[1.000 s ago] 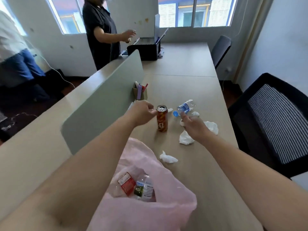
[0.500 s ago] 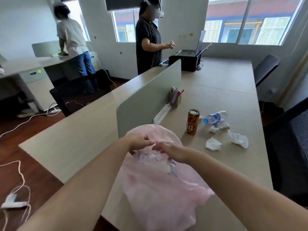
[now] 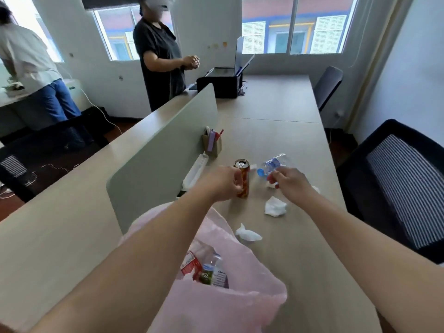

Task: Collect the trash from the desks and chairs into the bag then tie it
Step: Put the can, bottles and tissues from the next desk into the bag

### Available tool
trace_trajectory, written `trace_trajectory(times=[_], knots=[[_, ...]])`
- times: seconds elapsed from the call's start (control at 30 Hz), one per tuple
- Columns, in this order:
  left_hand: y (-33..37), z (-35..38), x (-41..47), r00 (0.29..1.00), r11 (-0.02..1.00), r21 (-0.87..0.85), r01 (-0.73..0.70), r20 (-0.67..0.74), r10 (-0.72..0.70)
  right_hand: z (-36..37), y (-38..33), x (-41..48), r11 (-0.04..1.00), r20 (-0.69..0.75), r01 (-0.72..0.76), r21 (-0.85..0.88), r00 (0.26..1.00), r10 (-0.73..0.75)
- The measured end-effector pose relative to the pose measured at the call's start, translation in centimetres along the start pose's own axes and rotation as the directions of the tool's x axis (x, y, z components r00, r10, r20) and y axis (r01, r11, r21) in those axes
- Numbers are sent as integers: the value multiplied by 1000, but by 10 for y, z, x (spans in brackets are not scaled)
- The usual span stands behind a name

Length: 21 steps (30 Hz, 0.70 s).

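An orange drink can (image 3: 243,179) stands upright mid-desk. My left hand (image 3: 222,185) is against its left side with fingers curled, not wrapped around it. A clear water bottle (image 3: 274,162) with a blue cap lies on its side just right of the can. My right hand (image 3: 292,186) reaches its neck, fingers apart, holding nothing that I can see. Two crumpled white tissues (image 3: 275,207) (image 3: 247,234) lie nearer to me. The pink bag (image 3: 216,306) sits open at the near edge under my left forearm, with a red carton (image 3: 189,264) and a small bottle (image 3: 213,272) inside.
A green divider (image 3: 163,152) runs along the desk's left side, with a white power strip (image 3: 194,173) and a pen holder (image 3: 212,145) at its foot. A black mesh chair (image 3: 396,186) stands to the right. A printer (image 3: 218,86) and two people (image 3: 161,61) (image 3: 31,68) are farther back.
Half a second ago both hands were at the bag's mouth. They have let go of it and moved forward to the can and the bottle. The bag now lies open.
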<state>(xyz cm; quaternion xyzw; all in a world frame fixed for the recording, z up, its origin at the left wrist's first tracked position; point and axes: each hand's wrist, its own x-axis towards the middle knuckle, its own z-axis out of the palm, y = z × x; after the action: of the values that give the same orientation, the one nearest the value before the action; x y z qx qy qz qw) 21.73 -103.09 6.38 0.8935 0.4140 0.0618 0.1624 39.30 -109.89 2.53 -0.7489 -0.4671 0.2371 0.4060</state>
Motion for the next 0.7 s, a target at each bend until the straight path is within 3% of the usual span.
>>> trace_trajectory(times=[0.17, 0.33, 0.43, 0.53, 0.6, 0.7], knots=[[8, 73, 50, 948, 993, 111, -30, 318, -7, 7, 70, 17, 966, 38, -178, -189, 981, 189], [-11, 137, 71, 835, 969, 244, -38, 540, -104, 29, 119, 41, 877, 127, -197, -438, 953, 277], [-17, 166, 72, 809, 966, 253, -58, 579, -104, 46, 136, 53, 819, 238, -146, -554, 916, 324], [-20, 185, 74, 832, 976, 214, -25, 545, -98, 59, 148, 55, 743, 322, -31, -669, 888, 327], [-23, 192, 79, 834, 987, 158, 30, 540, -112, 64, 156, 52, 736, 314, 16, -677, 911, 269], [-22, 188, 80, 805, 981, 183, 69, 570, -163, 66, 158, 48, 807, 194, -100, -582, 947, 257]])
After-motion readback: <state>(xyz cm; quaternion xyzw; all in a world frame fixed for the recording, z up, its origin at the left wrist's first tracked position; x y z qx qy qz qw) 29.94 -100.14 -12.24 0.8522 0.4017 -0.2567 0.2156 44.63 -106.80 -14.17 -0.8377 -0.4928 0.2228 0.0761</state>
